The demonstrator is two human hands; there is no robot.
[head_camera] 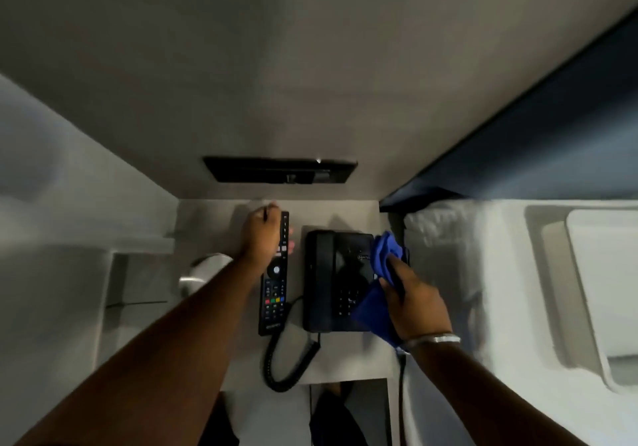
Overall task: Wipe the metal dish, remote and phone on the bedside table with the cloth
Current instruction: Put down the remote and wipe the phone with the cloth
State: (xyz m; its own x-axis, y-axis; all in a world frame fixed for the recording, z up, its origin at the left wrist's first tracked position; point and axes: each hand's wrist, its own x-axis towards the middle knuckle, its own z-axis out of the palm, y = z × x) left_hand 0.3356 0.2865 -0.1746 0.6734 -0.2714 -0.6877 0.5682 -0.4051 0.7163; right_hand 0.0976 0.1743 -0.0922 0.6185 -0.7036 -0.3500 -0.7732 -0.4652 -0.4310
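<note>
A black remote [273, 290] lies lengthwise on the grey bedside table [214, 217], left of a black desk phone [336, 283] with its handset on the cradle. My left hand [262, 231] grips the remote's far end, fingers curled around it. My right hand [411, 297] is closed on a blue cloth [385, 255] and presses it against the phone's right side. A round metal dish [202, 271] sits at the table's left edge, partly hidden behind my left forearm.
The phone's coiled cord [279, 366] loops over the table's front edge. A black panel [279, 170] is set in the wall behind the table. A white bed and pillow [483, 255] lie to the right, a dark headboard [538, 155] above them.
</note>
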